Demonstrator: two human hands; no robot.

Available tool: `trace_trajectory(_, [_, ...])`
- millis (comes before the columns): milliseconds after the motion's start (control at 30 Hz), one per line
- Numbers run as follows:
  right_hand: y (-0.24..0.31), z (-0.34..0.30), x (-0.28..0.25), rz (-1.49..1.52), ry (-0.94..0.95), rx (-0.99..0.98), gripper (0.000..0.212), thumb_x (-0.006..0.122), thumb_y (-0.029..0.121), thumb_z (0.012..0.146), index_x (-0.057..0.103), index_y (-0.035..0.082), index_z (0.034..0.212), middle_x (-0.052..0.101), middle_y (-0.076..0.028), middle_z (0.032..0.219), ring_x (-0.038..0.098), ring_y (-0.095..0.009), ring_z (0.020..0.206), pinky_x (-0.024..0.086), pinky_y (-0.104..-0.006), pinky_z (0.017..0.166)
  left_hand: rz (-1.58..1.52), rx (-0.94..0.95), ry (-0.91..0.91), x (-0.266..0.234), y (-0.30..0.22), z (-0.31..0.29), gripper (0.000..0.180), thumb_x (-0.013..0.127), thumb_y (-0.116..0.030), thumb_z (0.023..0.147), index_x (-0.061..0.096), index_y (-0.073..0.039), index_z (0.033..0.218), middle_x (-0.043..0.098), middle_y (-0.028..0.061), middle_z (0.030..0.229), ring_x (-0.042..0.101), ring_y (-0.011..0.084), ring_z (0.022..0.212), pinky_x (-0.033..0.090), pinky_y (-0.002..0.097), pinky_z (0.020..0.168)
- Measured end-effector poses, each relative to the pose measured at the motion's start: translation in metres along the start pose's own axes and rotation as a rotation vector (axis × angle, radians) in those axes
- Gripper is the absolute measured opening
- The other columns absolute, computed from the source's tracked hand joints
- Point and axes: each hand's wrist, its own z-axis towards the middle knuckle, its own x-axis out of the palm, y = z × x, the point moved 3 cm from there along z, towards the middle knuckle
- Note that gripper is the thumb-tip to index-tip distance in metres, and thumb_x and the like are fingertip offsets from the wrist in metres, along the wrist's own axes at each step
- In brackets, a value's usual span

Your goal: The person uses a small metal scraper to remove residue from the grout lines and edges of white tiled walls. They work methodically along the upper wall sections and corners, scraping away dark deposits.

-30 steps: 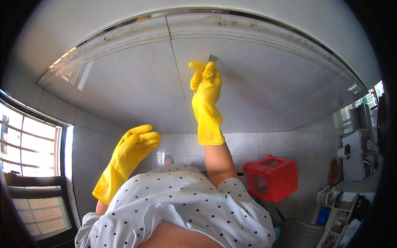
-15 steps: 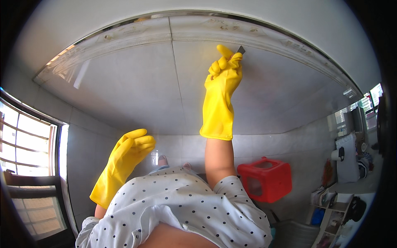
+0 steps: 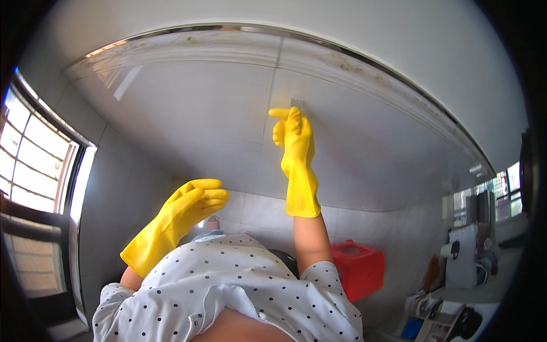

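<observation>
Grey tiled wall (image 3: 211, 108) fills most of the bkgd, w/ a barred window (image 3: 35, 149) far L. R hand (image 3: 296, 134), in a yellow rubber glove (image 3: 302, 199), is up at the wall, fingertips clamped on a small grey blade (image 3: 297, 103) that pokes out past them, just R of a tile joint (image 3: 276, 68); can't tell if it's touching. L hand (image 3: 194, 203), gloved likewise, hangs lower, fingers loosely bent. Red plastic box (image 3: 363, 271) lower R, partly behind the R arm (image 3: 311, 242).

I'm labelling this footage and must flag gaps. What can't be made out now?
Head view:
Grey blade: lower end hidden by right grip.
Red container: left edge hidden behind right arm.
Window: left part cut off by picture's edge.
Shelf items: too small, blurred.
</observation>
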Motion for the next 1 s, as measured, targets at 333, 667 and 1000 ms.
trace_trajectory(333, [0.022,-0.001,0.050,-0.158,0.194,-0.054,0.049,0.042,0.045,0.111,0.070,0.005,0.110,0.065,-0.002,0.073,0.056,-0.011,0.057,0.047,-0.0249,0.055,-0.101,0.044,-0.188,-0.018,0.006,-0.034,0.034,0.058,-0.024,0.105,0.060,-0.004,0.133,0.069,0.0162,0.124,0.068,0.0256,0.116,0.048,0.0403,0.108])
trace_trajectory(667, [0.087,0.020,0.091,-0.098,0.091,-0.190,0.046,0.040,0.039,0.112,0.070,0.004,0.105,0.050,0.003,0.064,0.042,-0.007,0.050,0.035,-0.0231,0.046,-0.178,0.126,-0.194,-0.059,-0.003,-0.033,0.040,0.059,-0.029,0.105,0.060,-0.002,0.135,0.066,0.0214,0.128,0.065,0.0343,0.119,0.044,0.0464,0.113])
trace_trajectory(1000, [0.082,0.024,0.103,0.069,-0.003,-0.221,0.044,0.048,0.041,0.110,0.068,0.002,0.102,0.042,0.004,0.063,0.031,-0.006,0.049,0.024,-0.0240,0.045,-0.241,0.137,-0.204,-0.098,-0.022,-0.029,0.037,0.067,-0.030,0.100,0.067,-0.003,0.125,0.068,0.0195,0.120,0.065,0.0321,0.113,0.046,0.0438,0.109])
